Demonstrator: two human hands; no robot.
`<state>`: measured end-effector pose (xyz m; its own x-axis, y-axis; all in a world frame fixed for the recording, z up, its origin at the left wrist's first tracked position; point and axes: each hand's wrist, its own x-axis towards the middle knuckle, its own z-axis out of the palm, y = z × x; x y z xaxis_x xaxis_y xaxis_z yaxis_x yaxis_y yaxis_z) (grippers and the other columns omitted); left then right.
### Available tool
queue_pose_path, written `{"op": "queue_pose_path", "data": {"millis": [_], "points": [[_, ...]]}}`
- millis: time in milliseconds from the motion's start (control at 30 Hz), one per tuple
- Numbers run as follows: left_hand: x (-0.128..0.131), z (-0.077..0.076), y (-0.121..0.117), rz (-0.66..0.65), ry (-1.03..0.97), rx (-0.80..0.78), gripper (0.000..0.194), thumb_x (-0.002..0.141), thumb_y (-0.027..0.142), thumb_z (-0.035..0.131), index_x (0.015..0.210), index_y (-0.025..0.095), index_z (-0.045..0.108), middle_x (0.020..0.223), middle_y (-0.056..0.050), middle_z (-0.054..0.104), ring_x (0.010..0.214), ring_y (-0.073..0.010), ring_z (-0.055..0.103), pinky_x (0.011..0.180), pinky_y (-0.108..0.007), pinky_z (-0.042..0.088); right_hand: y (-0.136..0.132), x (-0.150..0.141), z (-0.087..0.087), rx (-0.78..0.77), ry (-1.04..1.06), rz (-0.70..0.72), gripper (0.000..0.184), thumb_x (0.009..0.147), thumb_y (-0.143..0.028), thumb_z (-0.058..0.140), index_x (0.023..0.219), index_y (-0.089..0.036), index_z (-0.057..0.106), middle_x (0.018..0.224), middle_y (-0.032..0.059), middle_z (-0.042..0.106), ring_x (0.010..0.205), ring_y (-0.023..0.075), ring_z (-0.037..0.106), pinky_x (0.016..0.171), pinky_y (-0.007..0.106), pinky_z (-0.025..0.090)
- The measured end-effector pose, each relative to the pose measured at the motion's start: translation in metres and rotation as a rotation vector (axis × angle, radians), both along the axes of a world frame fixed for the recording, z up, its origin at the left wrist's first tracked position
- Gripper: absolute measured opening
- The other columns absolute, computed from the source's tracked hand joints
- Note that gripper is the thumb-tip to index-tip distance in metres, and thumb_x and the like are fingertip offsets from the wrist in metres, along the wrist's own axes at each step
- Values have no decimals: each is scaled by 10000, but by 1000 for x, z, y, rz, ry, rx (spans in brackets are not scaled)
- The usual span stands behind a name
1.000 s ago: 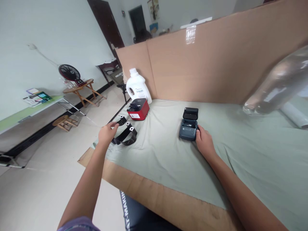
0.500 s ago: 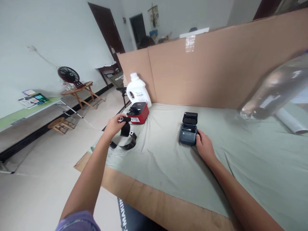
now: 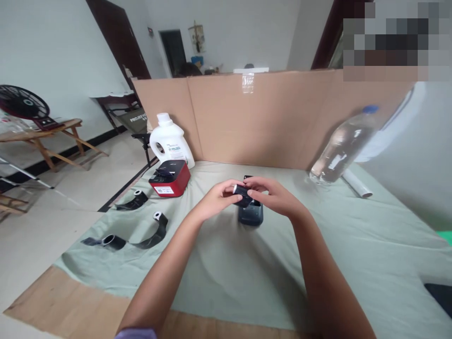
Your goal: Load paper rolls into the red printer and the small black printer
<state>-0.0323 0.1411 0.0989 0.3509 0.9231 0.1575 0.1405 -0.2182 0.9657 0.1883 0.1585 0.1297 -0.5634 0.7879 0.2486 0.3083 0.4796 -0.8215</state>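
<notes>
Between both hands is a small roll of black ribbon with a white core. My left hand pinches its left end. Fingers of my right hand close on its right side. Just beneath the roll stands a dark blue-grey portable label printer with its lid up, partly hidden by the hands. More black ribbon lies unrolled on the cloth at the left: one piece near the red box, and a longer one that curves toward a loose dark roll.
A red and black boxy device stands before a white jug. Cardboard walls off the back. On the right, a large clear bottle with a blue cap leans beside a rolled sheet. The table's bare wooden edge faces me.
My left hand has carried the ribbon roll from the left to above the printer. My right hand has left the printer's side and grips the roll too. The view has turned right.
</notes>
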Motion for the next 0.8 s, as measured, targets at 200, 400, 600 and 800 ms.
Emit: {"op": "queue_pose_path", "data": {"millis": [200, 400, 600, 800], "points": [[17, -27, 10, 91, -262, -132, 654, 810, 352, 778, 1381, 169, 517, 922, -53, 754, 863, -202, 715, 819, -310, 527, 15, 7, -18, -16, -110, -34, 318, 904, -291, 594, 1198, -231, 702, 1032, 38, 737, 789, 182, 639, 690, 308, 499], [54, -56, -17, 354, -446, -236, 802, 751, 344, 810, 1421, 150, 416, 671, 59, 622, 622, -120, 583, 653, -232, 452, 39, 15, -49, 85, -191, -260, 269, 892, -214, 592, 1137, -206, 703, 1003, 46, 745, 808, 183, 639, 761, 315, 497], [90, -93, -50, 521, -501, -211, 466, 800, 326, 744, 1183, 182, 520, 642, 97, 478, 576, -78, 445, 605, -198, 382, 54, 12, -82, 39, -467, -283, 271, 878, -125, 616, 1133, -166, 698, 1073, 93, 747, 904, 199, 665, 813, 292, 479], [89, -116, -46, 525, -435, -268, 417, 815, 380, 717, 1133, 195, 521, 567, 100, 488, 538, -95, 423, 564, -198, 343, 52, 1, -96, 84, -649, -310, 332, 886, -105, 593, 1204, -172, 657, 1144, 116, 734, 1096, 258, 633, 881, 311, 466]]}}
